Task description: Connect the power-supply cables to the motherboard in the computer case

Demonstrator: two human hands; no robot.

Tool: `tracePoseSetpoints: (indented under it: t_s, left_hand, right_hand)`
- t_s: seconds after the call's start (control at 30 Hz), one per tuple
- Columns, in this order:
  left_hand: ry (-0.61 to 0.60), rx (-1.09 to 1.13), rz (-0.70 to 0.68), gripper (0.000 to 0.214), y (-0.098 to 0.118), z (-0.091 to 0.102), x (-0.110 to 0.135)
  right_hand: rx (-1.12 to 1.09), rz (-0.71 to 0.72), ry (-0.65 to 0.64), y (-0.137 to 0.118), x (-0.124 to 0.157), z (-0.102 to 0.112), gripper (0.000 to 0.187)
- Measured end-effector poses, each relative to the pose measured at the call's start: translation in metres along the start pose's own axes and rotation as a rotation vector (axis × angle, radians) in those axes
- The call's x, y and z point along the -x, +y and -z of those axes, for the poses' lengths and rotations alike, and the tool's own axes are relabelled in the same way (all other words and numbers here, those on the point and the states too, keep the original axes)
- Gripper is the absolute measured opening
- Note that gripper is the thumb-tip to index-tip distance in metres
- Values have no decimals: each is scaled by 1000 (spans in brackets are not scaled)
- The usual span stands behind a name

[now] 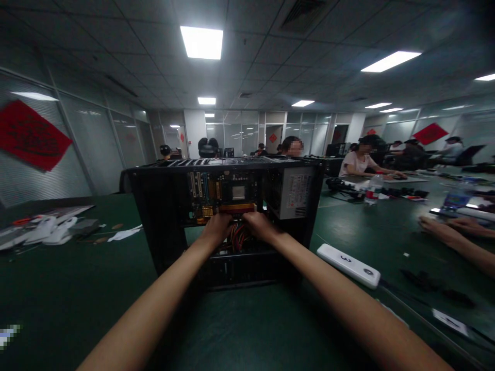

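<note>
An open black computer case (247,270) stands on the green table in front of me. Both of my hands reach inside it. My left hand (217,228) is closed at the lower edge of the motherboard (247,189), close to yellow slots. Opposite it, my right hand (260,225) is closed too, beside a bundle of red and black cables (240,238). Just above both hands runs a reddish memory module (237,208). What the fingers hold, if anything, is hidden. A silver power supply (297,193) is mounted at the upper right of the case.
A white power strip (348,265) lies right of the case, its cord trailing forward. White items and papers (54,229) are piled on the left. A co-worker's hands (444,229) rest at the right edge. Farther back stand a plastic bottle (373,188) and a seated person (359,162).
</note>
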State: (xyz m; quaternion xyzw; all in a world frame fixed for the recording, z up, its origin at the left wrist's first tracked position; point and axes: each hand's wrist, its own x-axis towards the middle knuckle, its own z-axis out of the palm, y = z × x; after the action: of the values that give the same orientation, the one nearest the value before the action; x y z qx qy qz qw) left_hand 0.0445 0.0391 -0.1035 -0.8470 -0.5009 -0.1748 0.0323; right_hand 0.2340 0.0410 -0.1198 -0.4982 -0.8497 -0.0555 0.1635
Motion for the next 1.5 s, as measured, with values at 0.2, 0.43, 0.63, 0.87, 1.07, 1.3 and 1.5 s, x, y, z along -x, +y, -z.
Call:
tracePoseSetpoints:
  t_s: [0.2,0.43,0.63,0.87,1.07,1.3,1.5]
  left_hand:
    - [8,26,-3,21,-1,-2,0]
    - [19,66,-30,25,-6,-5,0]
    - [27,79,-61,28,-11,-9,-3]
    - [30,59,-63,27,-11,-10,-8]
    - [47,57,-55,26,-10,-13,-8]
    - [153,94,-41,26,-7,3,8]
    - [302,123,-144,26,4,18,80]
  right_hand:
    - [-11,-1,2,-1,1,1,23]
    - [-27,-44,37,-5,4,2,25]
    - [-42,-56,56,-8,10,8,27]
    - [-16,-98,56,-7,5,6,26]
    - [19,-107,51,-7,3,5,24]
    - [58,52,147,-18,17,16,23]
    - [169,619,710,-36,66,60,22]
